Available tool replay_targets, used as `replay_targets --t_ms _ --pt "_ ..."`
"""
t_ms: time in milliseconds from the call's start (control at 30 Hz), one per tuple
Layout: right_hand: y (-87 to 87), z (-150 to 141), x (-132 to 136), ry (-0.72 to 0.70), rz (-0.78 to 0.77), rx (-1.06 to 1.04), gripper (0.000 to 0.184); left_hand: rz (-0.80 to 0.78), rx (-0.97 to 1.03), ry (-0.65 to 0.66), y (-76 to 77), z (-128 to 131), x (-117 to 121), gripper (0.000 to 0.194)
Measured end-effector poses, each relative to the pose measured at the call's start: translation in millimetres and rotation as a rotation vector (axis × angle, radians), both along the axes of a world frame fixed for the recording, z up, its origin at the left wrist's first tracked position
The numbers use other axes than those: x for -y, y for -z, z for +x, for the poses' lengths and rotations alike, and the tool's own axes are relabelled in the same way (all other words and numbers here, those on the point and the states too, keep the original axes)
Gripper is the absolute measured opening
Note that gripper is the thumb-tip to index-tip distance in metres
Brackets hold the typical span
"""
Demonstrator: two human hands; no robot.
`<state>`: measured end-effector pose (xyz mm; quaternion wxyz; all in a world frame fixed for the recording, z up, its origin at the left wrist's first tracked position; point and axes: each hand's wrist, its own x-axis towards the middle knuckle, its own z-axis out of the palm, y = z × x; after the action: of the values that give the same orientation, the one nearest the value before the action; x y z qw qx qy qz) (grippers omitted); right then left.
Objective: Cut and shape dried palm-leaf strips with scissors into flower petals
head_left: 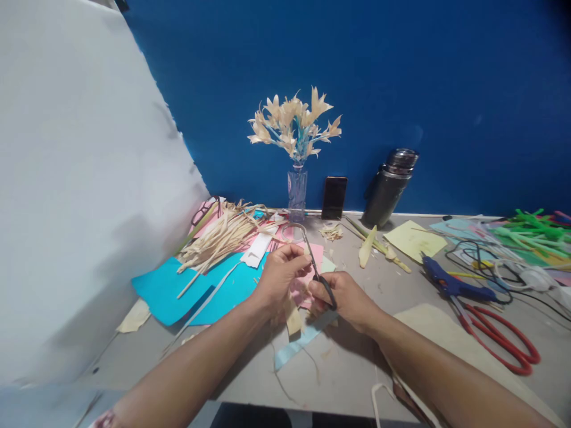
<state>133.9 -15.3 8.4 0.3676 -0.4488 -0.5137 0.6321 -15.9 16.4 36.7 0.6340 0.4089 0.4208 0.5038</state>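
My left hand (283,273) is closed, thumb and finger pinched on a small pale piece of dried husk beside the scissor blades. In my right hand (345,295) are small scissors with black handles (329,292), their blades pointing up and away, close to my left fingertips. Below my left hand a pale husk strip (293,320) hangs or lies; I cannot tell which. Under it is a light blue paper strip (292,349) on the table. Pink paper (317,254) lies beneath and behind both hands.
Husk flowers (289,116) stand in a clear bottle (297,193) by the blue wall, near a phone (334,198) and a flask (389,190). Dried husk strips (223,238) and blue paper (167,291) lie left. A glue gun (455,284) and red-handled scissors (504,342) lie right.
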Motion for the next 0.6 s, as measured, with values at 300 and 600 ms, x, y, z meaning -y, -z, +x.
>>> replay_targets --t_ms 300,600 --pt "3.5 1.6 -0.5 -0.020 0.004 0.010 0.055 -0.005 0.017 -0.001 -1.3 0.0 -0.9 0.021" --pt "-1.9 1.0 0.8 -0.019 0.000 0.031 0.056 0.016 0.031 0.004 -5.8 0.9 2.0 0.021"
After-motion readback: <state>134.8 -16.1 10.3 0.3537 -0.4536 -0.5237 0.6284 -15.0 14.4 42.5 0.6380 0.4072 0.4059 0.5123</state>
